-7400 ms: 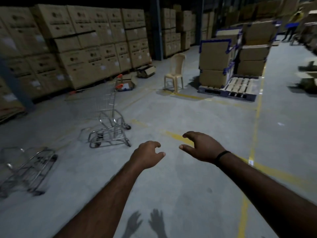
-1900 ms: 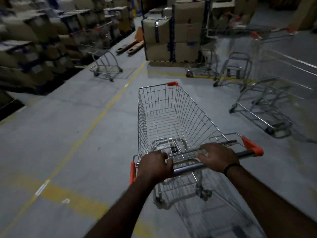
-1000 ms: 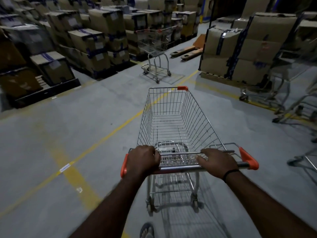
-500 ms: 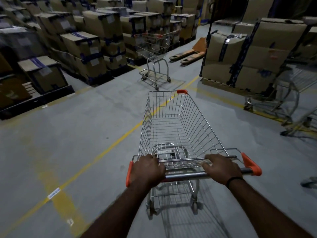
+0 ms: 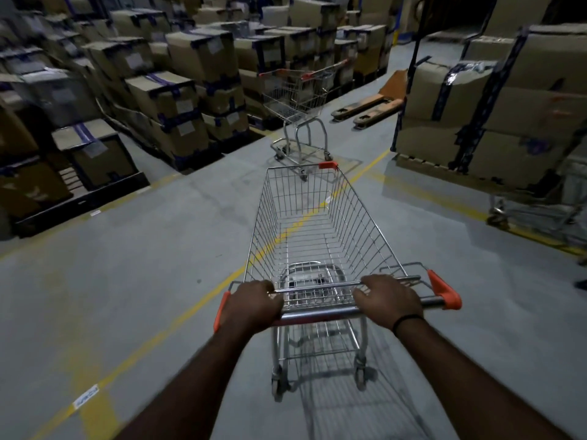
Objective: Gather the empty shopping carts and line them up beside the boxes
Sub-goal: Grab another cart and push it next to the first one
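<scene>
The left hand [image 5: 254, 304] is gripping the left end of the handle [image 5: 330, 312] of an empty cart [image 5: 365, 223], its fingers curling over the bar just beside the orange end cap [image 5: 219, 312]. The right hand [image 5: 389, 300] is gripping the same bar further to the right, its fingers wrapping over it and reaching the thin wire rail in front. A dark band [image 5: 408, 319] is sitting on that wrist. The cart is standing on the grey floor [image 5: 127, 265] in the middle of an aisle, its basket pointing away from the person, and a yellow line [image 5: 178, 319] is running diagonally beneath the basket. A second cart [image 5: 295, 93] is standing ahead, just past the nose of the held one and apart from it, its basket sitting close to the boxes [image 5: 178, 100] that are standing in taped rows along the left side of the aisle. Another stack [image 5: 495, 122] of taped boxes is sitting to the right of the aisle. A pallet jack [image 5: 368, 106] is lying with its forks on the floor between that stack and the second cart. At the right edge a third cart [image 5: 536, 214] is showing only as a blurred wire frame, low down and just beside the right-hand stack. Both forearms are reaching up from the bottom of the view towards the handle.
</scene>
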Motion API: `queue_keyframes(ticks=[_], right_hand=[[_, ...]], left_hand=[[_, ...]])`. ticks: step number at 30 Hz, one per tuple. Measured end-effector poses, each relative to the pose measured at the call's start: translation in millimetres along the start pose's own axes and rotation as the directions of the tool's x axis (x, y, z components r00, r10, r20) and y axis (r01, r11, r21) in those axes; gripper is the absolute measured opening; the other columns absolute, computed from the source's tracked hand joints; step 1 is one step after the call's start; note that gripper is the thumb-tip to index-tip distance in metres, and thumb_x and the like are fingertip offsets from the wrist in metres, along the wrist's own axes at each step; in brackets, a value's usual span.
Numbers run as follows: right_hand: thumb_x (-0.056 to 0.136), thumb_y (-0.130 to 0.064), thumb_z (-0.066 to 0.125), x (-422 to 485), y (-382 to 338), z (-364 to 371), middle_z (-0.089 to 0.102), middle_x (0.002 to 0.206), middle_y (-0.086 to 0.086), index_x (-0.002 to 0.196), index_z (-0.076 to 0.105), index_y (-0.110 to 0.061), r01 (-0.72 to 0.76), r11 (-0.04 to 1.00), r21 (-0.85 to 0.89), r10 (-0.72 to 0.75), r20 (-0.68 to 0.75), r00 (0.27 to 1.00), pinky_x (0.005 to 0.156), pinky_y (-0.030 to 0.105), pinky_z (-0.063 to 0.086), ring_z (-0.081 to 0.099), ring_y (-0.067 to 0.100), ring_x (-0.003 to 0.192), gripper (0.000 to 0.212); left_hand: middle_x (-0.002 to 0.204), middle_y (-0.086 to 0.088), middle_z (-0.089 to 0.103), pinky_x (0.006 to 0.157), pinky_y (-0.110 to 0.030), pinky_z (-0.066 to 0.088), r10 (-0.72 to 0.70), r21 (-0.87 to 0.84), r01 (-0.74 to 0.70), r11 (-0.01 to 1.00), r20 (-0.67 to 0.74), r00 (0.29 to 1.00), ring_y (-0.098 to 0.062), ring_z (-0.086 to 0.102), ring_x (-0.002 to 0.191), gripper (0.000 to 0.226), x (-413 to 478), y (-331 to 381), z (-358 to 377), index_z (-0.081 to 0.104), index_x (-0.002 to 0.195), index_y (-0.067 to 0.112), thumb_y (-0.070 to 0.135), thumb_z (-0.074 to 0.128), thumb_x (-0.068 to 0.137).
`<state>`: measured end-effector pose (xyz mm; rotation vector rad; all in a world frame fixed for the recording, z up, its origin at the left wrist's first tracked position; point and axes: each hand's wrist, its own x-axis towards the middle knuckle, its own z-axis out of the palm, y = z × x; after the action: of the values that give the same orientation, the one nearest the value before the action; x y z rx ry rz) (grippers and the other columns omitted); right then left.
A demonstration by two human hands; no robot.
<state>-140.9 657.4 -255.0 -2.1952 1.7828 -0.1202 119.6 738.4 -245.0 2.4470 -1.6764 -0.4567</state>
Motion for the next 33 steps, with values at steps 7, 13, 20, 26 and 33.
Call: queue_keyframes(ticks=[7,13,20,26,33], right_hand=[[0.081,-0.060,0.036,91,13,-9,0.066,0.103,0.002,0.100,0.067,-0.021,0.054,0.998,-0.023,-0.054,0.006,0.999,0.074,0.036,0.048,0.063,0.024,0.096,0.053],[0.080,-0.059,0.042,170,17,-18,0.067,0.101,0.002,0.098,0.067,-0.022,0.071,0.997,-0.033,-0.071,-0.006,0.997,0.071,0.035,0.047,0.063,0.025,0.094,0.049],[0.080,-0.063,0.044,286,21,-33,0.069,0.107,0.000,0.106,0.069,-0.023,0.099,0.994,-0.038,-0.100,-0.033,0.994,0.081,0.037,0.053,0.065,0.025,0.098,0.053],[0.079,-0.061,0.043,399,17,-51,0.070,0.106,-0.002,0.102,0.069,-0.022,0.094,0.995,-0.038,-0.095,-0.027,0.995,0.080,0.036,0.052,0.064,0.022,0.097,0.053],[0.082,-0.060,0.046,509,13,-69,0.068,0.115,0.000,0.110,0.068,-0.024,0.111,0.991,-0.071,-0.111,0.004,0.994,0.085,0.036,0.050,0.062,0.024,0.107,0.051]], left_hand=[[0.106,-0.002,0.073,0.082,-0.031,0.050,-0.026,0.006,0.026,1.000,-0.024,0.999,-0.022,0.064,0.103,0.035,81,26,-7,0.072,0.105,0.026,0.048,0.055,0.084],[0.103,-0.002,0.074,0.081,-0.032,0.053,-0.046,-0.023,0.045,0.999,-0.038,0.998,-0.023,0.065,0.099,0.040,149,43,-13,0.072,0.102,0.027,0.052,0.050,0.080],[0.114,-0.002,0.073,0.089,-0.032,0.050,-0.066,-0.041,0.066,0.997,-0.008,0.998,-0.024,0.064,0.109,0.042,262,67,-22,0.070,0.113,0.028,0.050,0.053,0.082],[0.120,0.001,0.070,0.108,-0.045,0.037,-0.103,-0.048,0.107,0.993,0.078,0.992,-0.020,0.060,0.117,0.045,375,84,-33,0.066,0.115,0.031,0.056,0.049,0.081],[0.112,0.001,0.068,0.106,-0.052,0.030,-0.090,-0.061,0.097,0.993,0.109,0.990,-0.020,0.059,0.115,0.037,482,98,-45,0.063,0.094,0.027,0.054,0.047,0.074]])
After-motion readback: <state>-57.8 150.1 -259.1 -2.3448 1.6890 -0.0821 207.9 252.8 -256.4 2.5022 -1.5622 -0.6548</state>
